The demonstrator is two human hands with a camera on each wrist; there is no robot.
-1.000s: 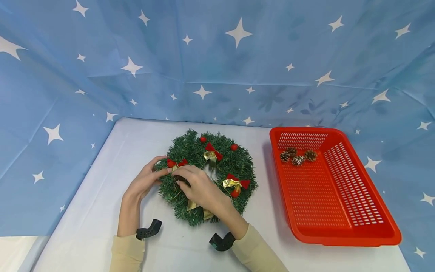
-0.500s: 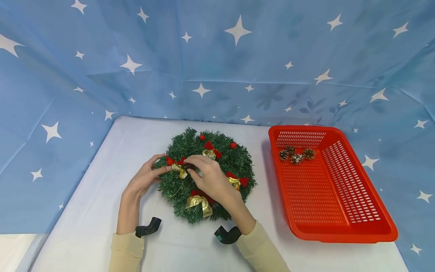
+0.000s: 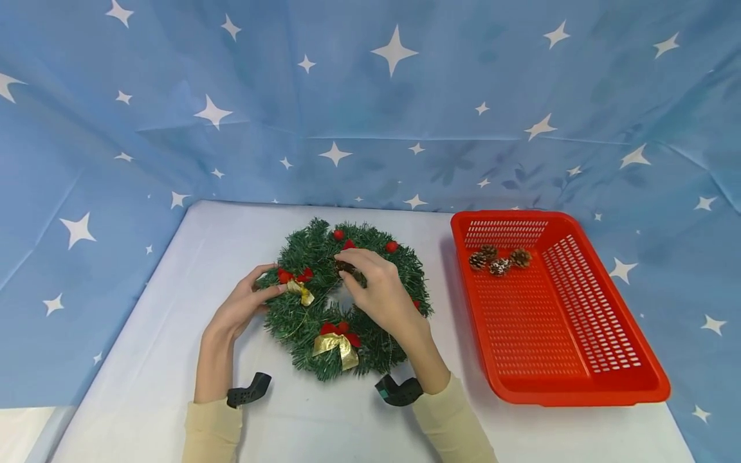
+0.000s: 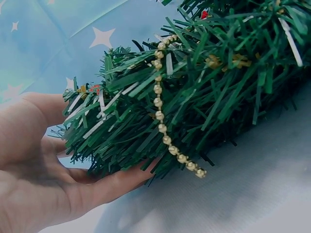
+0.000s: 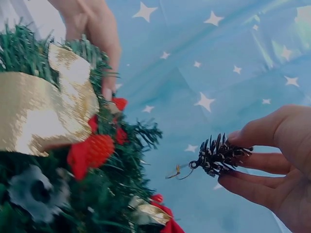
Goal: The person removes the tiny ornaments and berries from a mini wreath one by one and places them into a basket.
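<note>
Right hand (image 3: 383, 297) pinches a small dark pine cone (image 5: 218, 156) between thumb and fingertips; a short wire stub sticks out of the cone's end. The cone is held just above the wreath (image 3: 301, 315), over its far inner edge, clear of the branches in the right wrist view. Left hand (image 3: 240, 308) grips the wreath's outer rim on the side away from the right hand, thumb on top near a red-and-gold bow (image 3: 296, 283), fingers curled under the green needles; a string of small gold beads (image 4: 163, 127) drapes over the branches just beside those fingers. The two hands are apart, with the wreath's open centre between them. A second, larger gold bow (image 3: 334, 341) with red trim sits on the wreath's near arc, between the two wrists. Wreath lies flat on the white table (image 3: 173, 360). Well off to the right of the right hand stands a red plastic basket (image 3: 579, 379); more pine cones (image 3: 499, 260) lie grouped in its far corner.
</note>
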